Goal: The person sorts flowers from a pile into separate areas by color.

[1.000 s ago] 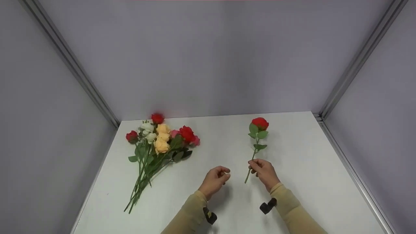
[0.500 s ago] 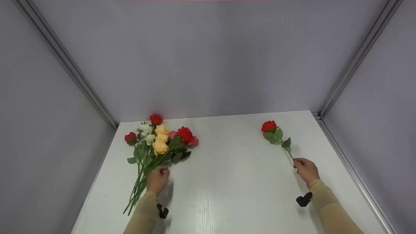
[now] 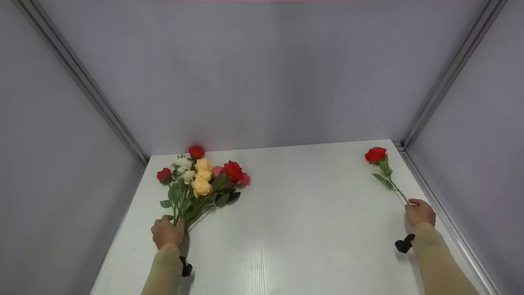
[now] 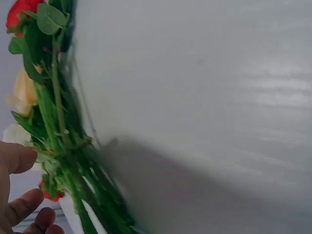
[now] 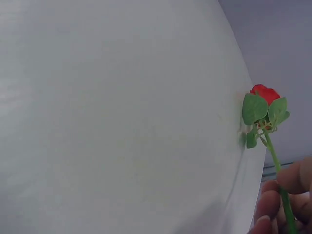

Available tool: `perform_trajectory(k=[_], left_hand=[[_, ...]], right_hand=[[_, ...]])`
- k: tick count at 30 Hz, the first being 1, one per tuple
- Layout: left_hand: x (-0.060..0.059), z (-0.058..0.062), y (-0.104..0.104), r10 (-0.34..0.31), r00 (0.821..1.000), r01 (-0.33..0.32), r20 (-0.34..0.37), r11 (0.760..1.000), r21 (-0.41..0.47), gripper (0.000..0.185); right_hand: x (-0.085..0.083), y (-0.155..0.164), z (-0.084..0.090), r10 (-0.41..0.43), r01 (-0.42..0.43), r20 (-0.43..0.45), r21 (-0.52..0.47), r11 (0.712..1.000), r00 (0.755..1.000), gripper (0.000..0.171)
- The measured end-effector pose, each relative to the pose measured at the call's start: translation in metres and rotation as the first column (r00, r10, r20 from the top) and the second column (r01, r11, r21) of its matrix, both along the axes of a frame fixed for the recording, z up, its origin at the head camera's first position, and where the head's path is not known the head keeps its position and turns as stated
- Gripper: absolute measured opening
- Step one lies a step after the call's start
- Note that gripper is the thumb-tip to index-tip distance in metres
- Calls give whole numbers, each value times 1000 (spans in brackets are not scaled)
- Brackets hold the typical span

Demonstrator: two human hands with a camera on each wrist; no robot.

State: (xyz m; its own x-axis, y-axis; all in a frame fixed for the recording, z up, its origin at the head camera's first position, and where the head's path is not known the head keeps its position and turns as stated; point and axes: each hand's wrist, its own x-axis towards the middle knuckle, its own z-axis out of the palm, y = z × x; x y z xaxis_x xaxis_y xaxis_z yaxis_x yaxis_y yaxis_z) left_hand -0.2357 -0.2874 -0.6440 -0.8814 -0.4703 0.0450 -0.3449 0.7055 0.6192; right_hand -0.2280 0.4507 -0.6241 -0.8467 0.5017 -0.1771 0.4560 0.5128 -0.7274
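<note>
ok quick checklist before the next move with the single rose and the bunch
1. Right hand pinches the single red rose by its stem: ok.
2. Rose head and leaves intact: ok.
3. Left hand at the stems of the bunch of flowers: ok.
4. Left grip closed round the stems: cannot tell, fingers look loose in the left wrist view.
5. Bunch lies fully on the white table: ok.

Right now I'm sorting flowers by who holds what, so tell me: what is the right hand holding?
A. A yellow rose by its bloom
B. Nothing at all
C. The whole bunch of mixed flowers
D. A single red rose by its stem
D: the right hand pinches the stem of a single red rose near the table's right edge, while the left hand is at the stems of the bunch of mixed flowers.
</note>
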Motion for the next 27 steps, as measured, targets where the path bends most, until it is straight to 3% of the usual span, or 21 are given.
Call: perform_trajectory(k=[8,20,27], left_hand=[[0,-8,-2,-43,997,39,61,997,64,42],[-2,-16,-5,-56,996,49,64,994,98,41],[-4,-17,-12,-51,994,40,95,993,114,39]], right_hand=[[-6,8,-9,-132,134,-25,55,989,991,31],[-14,6,-10,-10,10,2,91,996,1000,39],[-9,6,-14,-7,4,26,116,993,1000,38]])
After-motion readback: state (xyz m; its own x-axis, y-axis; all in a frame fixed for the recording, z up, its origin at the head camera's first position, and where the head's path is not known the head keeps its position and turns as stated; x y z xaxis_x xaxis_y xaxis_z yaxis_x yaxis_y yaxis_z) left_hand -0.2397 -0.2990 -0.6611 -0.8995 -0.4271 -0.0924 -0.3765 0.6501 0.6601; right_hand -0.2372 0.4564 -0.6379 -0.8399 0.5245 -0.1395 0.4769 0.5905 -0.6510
